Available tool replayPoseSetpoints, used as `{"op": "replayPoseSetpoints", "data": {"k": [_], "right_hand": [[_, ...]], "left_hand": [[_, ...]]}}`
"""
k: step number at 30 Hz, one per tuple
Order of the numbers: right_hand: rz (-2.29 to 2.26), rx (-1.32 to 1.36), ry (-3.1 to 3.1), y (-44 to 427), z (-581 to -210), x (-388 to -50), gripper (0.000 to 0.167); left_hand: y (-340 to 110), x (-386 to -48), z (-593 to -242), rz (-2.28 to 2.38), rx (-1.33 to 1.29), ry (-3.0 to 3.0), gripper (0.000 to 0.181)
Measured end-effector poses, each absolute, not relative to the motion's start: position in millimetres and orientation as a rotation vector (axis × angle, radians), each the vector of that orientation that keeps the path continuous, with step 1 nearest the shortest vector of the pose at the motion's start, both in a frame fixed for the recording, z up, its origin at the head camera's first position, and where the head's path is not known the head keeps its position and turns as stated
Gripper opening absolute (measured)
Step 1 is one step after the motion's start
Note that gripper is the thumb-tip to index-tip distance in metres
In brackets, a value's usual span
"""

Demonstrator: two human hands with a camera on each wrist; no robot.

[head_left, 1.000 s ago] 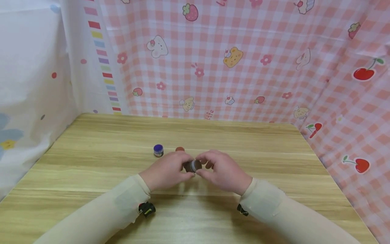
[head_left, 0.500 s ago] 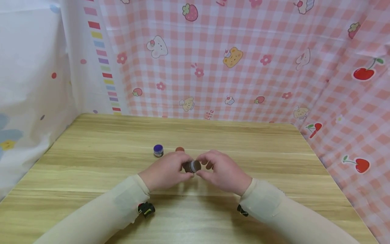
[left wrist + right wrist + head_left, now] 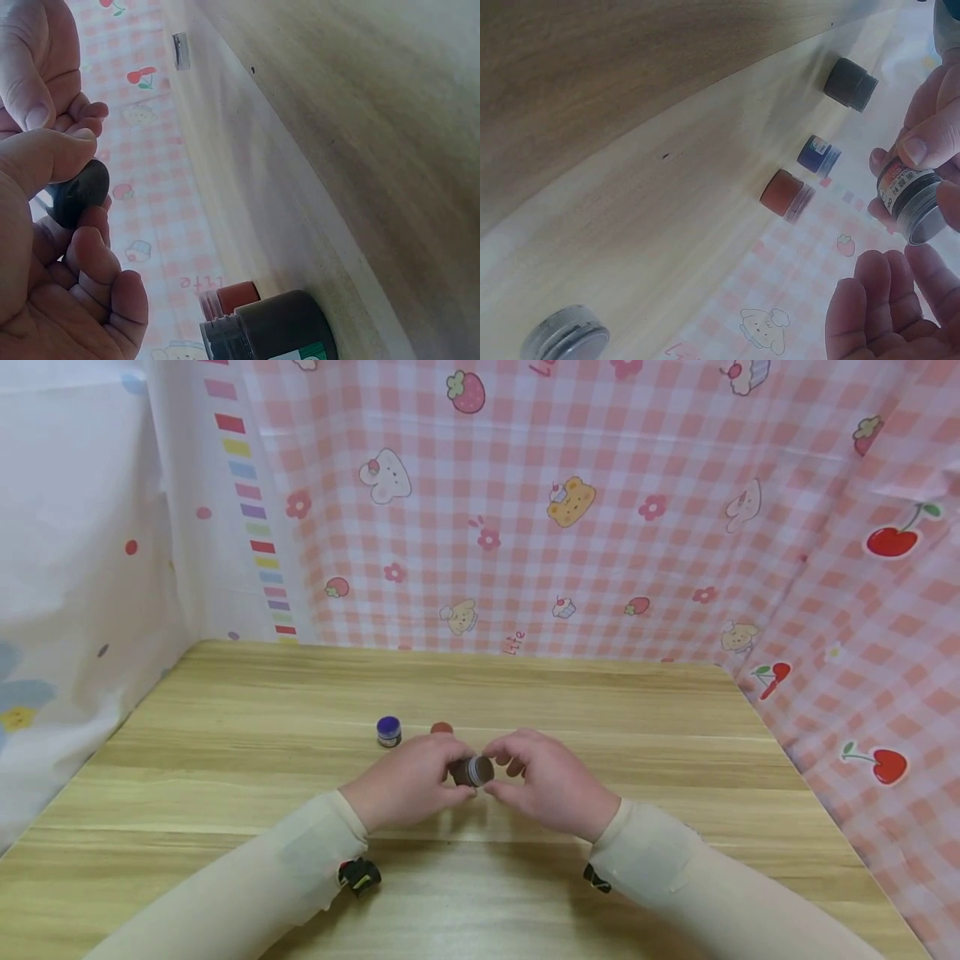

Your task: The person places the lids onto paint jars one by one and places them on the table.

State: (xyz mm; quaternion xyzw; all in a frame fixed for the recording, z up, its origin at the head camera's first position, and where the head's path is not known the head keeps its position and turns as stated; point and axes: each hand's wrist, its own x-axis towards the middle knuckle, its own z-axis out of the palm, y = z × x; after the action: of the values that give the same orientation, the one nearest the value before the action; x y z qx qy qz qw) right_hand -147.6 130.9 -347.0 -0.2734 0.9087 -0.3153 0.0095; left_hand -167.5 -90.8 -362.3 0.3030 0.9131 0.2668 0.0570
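Observation:
My left hand (image 3: pixel 412 781) grips a small dark paint jar (image 3: pixel 467 770), tipped on its side above the table with its cap end toward the right. In the right wrist view the jar (image 3: pixel 907 187) shows a printed label and a translucent cap (image 3: pixel 922 219). My right hand (image 3: pixel 551 781) has its thumb and index finger at that cap, one on each side; the other fingers are loosely bent. The left wrist view shows the jar's dark base (image 3: pixel 84 193) between left thumb and fingers. Whether the cap is loose cannot be seen.
On the wooden table (image 3: pixel 600 702) stand a purple-blue jar (image 3: pixel 388 732) and a red-orange jar (image 3: pixel 442 727). A dark jar (image 3: pixel 849 84) and a grey-capped jar (image 3: pixel 566 336) show in the right wrist view. Patterned cloth (image 3: pixel 525 527) hangs behind and at both sides.
Almost nothing: the cap end of the jar has shifted very slightly left and down. Both hands keep their places and the standing jars have not moved.

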Motion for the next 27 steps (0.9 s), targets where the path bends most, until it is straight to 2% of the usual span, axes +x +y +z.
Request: {"op": "replayPoseSetpoints", "data": {"k": [4,10,19,27], "right_hand": [[-0.986,-0.839,2.839,131.1,-346.9,-147.5,0.028],[-0.981,-0.831,2.839,131.4,-346.8,-147.5,0.040],[-0.987,-0.835,2.849,132.0,-349.3,-148.3,0.026],[-0.979,-0.841,2.844,131.6,-348.8,-148.0,0.036]], "left_hand": [[-90.5,-168.4,-362.8,0.807,0.924,2.767,0.022],[-90.7,-168.5,-362.2,0.816,0.929,2.763,0.022],[-90.1,-168.6,-361.2,0.791,0.926,2.769,0.023],[-90.7,-168.4,-361.7,0.792,0.936,2.777,0.022]]}}
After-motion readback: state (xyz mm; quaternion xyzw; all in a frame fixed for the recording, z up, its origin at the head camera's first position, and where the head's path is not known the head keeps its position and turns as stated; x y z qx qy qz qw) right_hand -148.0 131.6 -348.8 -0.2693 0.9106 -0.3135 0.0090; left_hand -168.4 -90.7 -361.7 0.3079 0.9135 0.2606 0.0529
